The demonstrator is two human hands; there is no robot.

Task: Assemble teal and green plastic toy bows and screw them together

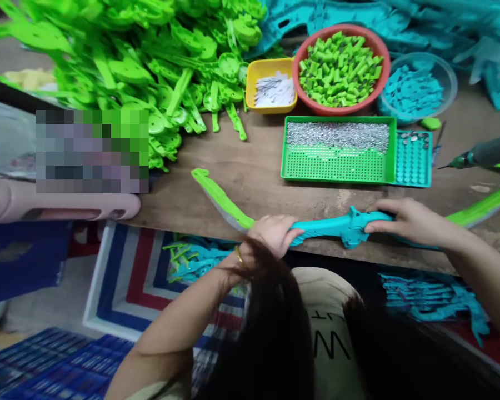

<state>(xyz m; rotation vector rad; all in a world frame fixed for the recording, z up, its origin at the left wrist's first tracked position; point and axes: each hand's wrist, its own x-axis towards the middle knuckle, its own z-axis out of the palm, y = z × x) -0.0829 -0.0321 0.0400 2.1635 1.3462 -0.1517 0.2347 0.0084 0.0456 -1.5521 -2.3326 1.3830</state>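
Observation:
A plastic toy bow (329,228) with a blue middle and green limbs lies across the front edge of the wooden table. My left hand (273,233) is closed around the blue part, close to where the left green limb (225,203) starts. Gripping the blue part to the right of its raised centre is my right hand (412,219), thumb in front. My right hand and wrist hide part of the bow there, and its right green limb (483,203) reaches out beyond the wrist.
A green tray (337,179) of small metal screws stands behind the bow, beside a blue tray (412,161). Behind are a yellow tub (270,110), a red bowl (341,108) and a clear bowl (452,89) of parts. An electric screwdriver (483,153) is at right; green parts (183,66) pile up left.

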